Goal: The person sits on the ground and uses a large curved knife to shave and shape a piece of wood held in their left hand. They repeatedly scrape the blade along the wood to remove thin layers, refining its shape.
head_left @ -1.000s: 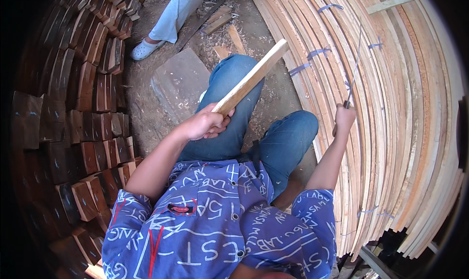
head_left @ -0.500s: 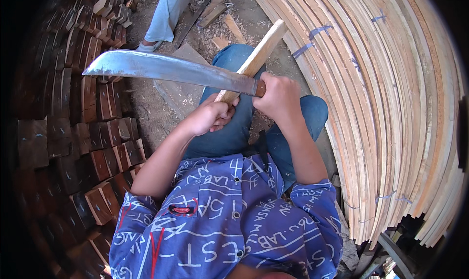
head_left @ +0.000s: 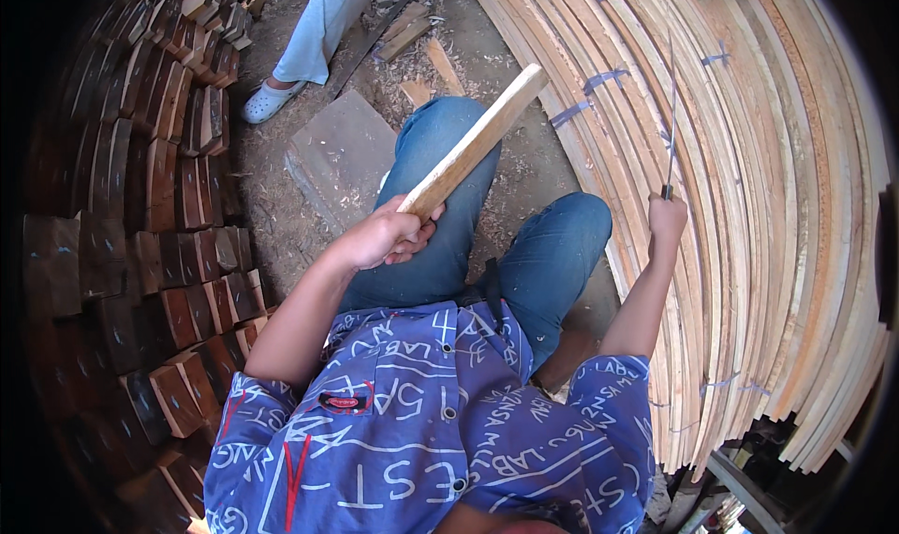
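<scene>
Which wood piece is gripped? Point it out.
The pale stick, in the left hand; the stacked blocks, long strips and ground scraps are unheld.

Wood blocks (head_left: pixel 178 401) at left, strips (head_left: pixel 740 253) at right, stick (head_left: pixel 476 141) between, machete (head_left: pixel 672 113) right of stick

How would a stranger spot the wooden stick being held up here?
Near the middle of the view, find the blue jeans. Over their left leg, the left grip holds a pale wooden stick, slanting up to the right. Unlike the long strips stacked at right, it is short and hand-held.
</scene>
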A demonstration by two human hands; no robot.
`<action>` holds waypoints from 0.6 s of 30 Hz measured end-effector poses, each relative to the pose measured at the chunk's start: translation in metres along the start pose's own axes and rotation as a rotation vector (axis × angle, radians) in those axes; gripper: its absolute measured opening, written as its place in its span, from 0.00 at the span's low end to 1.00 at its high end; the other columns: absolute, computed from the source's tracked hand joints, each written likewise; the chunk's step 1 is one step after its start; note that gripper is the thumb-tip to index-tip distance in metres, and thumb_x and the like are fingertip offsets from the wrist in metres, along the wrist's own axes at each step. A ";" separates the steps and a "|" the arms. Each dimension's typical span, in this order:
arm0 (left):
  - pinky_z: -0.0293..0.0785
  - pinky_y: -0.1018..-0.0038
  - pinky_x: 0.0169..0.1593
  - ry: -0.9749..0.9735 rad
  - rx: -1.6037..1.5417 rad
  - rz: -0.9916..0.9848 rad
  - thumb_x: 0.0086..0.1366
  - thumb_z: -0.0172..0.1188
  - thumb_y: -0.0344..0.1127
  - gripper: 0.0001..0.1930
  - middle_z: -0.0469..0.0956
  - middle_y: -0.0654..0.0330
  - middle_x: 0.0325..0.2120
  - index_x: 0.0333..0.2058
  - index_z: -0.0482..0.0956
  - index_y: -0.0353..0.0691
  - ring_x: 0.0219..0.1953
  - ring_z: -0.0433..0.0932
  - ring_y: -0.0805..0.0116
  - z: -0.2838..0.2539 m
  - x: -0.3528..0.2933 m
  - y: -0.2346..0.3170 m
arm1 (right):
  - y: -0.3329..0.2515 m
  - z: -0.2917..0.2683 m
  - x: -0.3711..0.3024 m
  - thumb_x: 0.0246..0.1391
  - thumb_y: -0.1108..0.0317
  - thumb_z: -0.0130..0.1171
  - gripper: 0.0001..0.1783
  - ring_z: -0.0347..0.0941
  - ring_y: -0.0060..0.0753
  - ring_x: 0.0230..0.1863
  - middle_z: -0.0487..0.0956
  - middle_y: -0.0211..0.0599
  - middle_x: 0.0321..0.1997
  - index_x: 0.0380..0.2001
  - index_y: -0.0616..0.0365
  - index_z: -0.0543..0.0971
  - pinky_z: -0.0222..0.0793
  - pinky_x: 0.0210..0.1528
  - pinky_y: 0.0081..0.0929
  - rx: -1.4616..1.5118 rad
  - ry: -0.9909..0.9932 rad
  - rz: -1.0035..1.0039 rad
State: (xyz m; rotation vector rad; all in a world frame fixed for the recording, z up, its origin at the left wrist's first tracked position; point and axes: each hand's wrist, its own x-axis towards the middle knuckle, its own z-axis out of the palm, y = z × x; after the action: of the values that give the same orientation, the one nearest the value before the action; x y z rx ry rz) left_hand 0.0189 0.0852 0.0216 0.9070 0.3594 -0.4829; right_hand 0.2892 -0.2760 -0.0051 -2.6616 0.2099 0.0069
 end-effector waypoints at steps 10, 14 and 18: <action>0.53 0.80 0.12 -0.023 0.149 -0.048 0.47 0.46 0.30 0.16 0.63 0.68 0.17 0.38 0.66 0.36 0.12 0.58 0.82 -0.002 0.013 0.013 | 0.079 0.054 -0.161 0.46 0.69 0.57 0.12 0.72 0.35 0.21 0.73 0.44 0.15 0.19 0.70 0.74 0.66 0.29 0.37 0.264 -0.073 0.115; 0.57 0.79 0.15 0.065 0.507 -0.038 0.48 0.50 0.30 0.14 0.64 0.66 0.17 0.37 0.68 0.39 0.13 0.60 0.80 0.010 0.008 0.021 | 0.058 0.031 -0.146 0.44 0.64 0.58 0.13 0.75 0.56 0.27 0.76 0.56 0.22 0.24 0.67 0.78 0.69 0.35 0.42 0.014 -0.168 0.048; 0.63 0.71 0.25 0.196 0.817 0.099 0.49 0.52 0.30 0.13 0.65 0.62 0.18 0.36 0.68 0.37 0.21 0.68 0.70 0.018 -0.007 0.018 | 0.045 0.021 -0.136 0.41 0.60 0.60 0.14 0.76 0.58 0.34 0.78 0.55 0.27 0.28 0.60 0.81 0.71 0.38 0.45 -0.146 -0.253 -0.002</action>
State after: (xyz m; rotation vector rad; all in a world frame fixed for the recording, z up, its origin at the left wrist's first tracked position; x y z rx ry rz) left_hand 0.0242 0.0820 0.0471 1.7647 0.2903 -0.4512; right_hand 0.1486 -0.2856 -0.0386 -2.7720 0.1275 0.3685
